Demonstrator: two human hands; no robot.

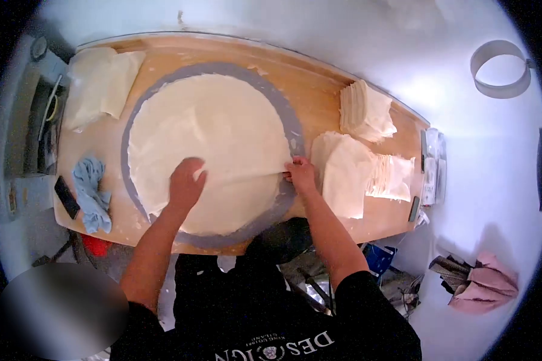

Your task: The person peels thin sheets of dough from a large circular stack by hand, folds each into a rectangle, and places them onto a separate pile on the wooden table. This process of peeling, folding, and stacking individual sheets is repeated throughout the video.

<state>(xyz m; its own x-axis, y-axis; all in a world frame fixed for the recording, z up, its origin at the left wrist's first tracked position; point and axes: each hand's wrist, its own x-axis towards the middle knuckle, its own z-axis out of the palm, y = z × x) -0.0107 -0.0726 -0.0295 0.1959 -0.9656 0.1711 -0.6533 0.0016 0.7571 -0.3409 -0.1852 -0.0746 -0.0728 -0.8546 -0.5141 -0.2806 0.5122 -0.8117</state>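
Observation:
A large round sheet of pale dough (223,120) lies on a grey round mat (290,123) on the wooden table. My left hand (188,180) rests on the dough left of its middle, thumb and fingers apart. At the dough's right edge my right hand (300,173) pinches the rim of the sheet, and a fold runs from there toward the middle. Just right of that hand lies a stack of pale sheets (343,171).
More pale sheets stand in a stack (366,111) at the back right and a smaller row (392,177). A folded pale sheet (99,84) is at the back left. A blue cloth (91,192) and a dark phone-like object (67,197) lie at the left.

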